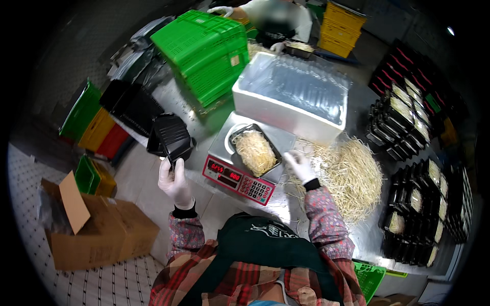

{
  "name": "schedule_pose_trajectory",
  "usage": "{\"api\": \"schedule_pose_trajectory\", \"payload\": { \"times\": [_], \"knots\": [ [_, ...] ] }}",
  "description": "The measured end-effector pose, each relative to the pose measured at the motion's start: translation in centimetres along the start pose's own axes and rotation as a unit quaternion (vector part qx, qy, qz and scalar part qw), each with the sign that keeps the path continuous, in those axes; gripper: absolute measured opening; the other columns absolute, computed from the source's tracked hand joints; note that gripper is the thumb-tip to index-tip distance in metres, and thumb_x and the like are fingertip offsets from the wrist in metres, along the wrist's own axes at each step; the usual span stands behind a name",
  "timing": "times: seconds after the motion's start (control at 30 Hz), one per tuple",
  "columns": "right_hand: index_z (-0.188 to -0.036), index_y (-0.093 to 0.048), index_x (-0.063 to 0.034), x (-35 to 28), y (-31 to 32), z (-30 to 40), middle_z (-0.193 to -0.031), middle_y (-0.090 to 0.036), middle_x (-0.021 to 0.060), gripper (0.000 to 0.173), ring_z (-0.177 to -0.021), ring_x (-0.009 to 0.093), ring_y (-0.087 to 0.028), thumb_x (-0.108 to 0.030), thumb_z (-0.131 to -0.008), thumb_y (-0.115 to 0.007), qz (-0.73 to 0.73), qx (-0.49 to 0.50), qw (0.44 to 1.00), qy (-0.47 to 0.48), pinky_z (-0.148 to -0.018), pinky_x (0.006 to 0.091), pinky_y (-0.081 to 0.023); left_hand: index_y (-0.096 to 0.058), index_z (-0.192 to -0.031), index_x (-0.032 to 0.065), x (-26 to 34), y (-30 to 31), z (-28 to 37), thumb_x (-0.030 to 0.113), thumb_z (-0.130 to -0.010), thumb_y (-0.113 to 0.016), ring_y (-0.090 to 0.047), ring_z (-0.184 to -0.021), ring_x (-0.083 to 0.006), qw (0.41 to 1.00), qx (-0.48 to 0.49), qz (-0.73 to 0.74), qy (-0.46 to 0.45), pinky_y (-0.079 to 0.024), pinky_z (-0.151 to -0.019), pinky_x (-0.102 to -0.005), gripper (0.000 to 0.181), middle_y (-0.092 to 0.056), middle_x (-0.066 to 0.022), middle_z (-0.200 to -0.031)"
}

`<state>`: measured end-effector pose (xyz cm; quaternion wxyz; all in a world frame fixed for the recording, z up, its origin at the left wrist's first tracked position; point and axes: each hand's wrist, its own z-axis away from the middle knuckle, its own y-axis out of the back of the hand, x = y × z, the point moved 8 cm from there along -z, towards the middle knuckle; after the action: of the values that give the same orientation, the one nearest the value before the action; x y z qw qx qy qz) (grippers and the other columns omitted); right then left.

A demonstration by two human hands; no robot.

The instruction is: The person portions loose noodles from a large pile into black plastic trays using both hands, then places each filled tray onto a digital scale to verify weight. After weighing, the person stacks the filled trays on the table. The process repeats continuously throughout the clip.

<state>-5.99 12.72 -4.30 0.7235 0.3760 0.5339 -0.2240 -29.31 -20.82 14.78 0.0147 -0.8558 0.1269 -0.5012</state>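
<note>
My left hand (176, 183), in a white glove, grips the edge of an empty black plastic tray (174, 139), held tilted at the table's left side. Just right of the scale's filled tray is my gloved right hand (300, 165), its fingers slightly apart and seemingly empty. Whether its fingertips touch the tray's rim is hard to tell. That black tray, heaped with bean sprouts (255, 153), sits on the steel platform of a digital scale (239, 179) with a lit red display. A loose pile of bean sprouts (350, 179) lies to the right, partly behind my right forearm.
Behind the scale stands a white foam box (283, 114) topped with clear film, beside a green crate (203, 57). Filled trays (417, 214) are stacked at right. Nested black trays (132, 105) lie at left, above a cardboard box (103, 233). Another person (281, 23) works across the table.
</note>
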Motion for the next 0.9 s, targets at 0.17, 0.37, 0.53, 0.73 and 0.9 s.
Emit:
{"api": "schedule_pose_trajectory", "payload": {
  "times": [0.17, 0.37, 0.53, 0.73, 0.9],
  "knots": [
    [-0.119, -0.055, -0.0021, 0.2, -4.0, 0.1, -0.071, -0.062, 0.0027, 0.034, -0.046, 0.008, -0.055, -0.017, -0.089, -0.063, -0.184, -0.142, 0.969, -0.085, -0.036, 0.0206, -0.04, -0.063, -0.102, -0.0041, -3.6, -7.4, 1.5, -0.004, -0.085, -0.062, -0.059, -0.091, -0.0149, 0.98, -0.179, -0.076, -0.041, -0.046, -0.082, -0.0253, 0.017, -0.063, -0.0084, -0.1],
    [-0.107, -0.059, -0.0002, 4.2, 9.5, 8.3, -0.066, -0.061, 0.0025, 0.021, -0.044, 0.009, -0.057, -0.01, -0.089, -0.061, -0.322, 0.018, 0.941, -0.099, -0.033, 0.0214, -0.041, -0.066, -0.096, 0.0008, -6.2, -16.5, 6.7, -0.003, -0.078, -0.061, -0.06, -0.091, -0.0329, 0.876, -0.394, -0.211, -0.182, -0.044, -0.093, -0.0406, 0.019, -0.065, -0.0131, -0.094],
    [-0.108, -0.053, -0.0021, 11.5, 22.7, 20.7, -0.063, -0.059, 0.004, 0.024, -0.043, 0.012, -0.056, -0.009, -0.087, -0.061, -0.441, 0.312, 0.841, -0.033, -0.034, 0.0238, -0.044, -0.067, -0.09, 0.0075, -12.2, -19.9, 10.3, 0.002, -0.073, -0.062, -0.058, -0.095, -0.0287, 0.755, -0.519, -0.352, -0.192, -0.022, -0.112, -0.0543, 0.019, -0.064, -0.0063, -0.088],
    [-0.102, -0.039, -0.0127, 21.0, 37.0, 31.7, -0.063, -0.053, 0.0082, 0.029, -0.047, 0.018, -0.053, -0.005, -0.086, -0.062, -0.443, 0.664, 0.597, 0.08, -0.037, 0.0292, -0.042, -0.049, -0.133, 0.0091, -5.5, -22.1, 11.6, 0.019, -0.069, -0.075, -0.035, -0.134, -0.0328, 0.714, -0.567, -0.363, -0.192, -0.014, -0.112, -0.0584, 0.07, -0.05, -0.0099, -0.135],
    [-0.112, -0.039, -0.009, 29.1, 48.1, 34.8, -0.091, -0.061, 0.0172, 0.033, -0.071, 0.03, -0.064, -0.009, -0.088, -0.062, -0.467, 0.714, 0.514, 0.089, -0.056, 0.0417, -0.056, -0.057, -0.121, 0.0004, -0.3, -26.3, 15.8, 0.01, -0.08, -0.068, -0.053, -0.116, -0.0342, 0.767, -0.607, -0.154, -0.143, -0.041, -0.1, -0.0392, 0.044, -0.058, -0.019, -0.122]
  ]
}}
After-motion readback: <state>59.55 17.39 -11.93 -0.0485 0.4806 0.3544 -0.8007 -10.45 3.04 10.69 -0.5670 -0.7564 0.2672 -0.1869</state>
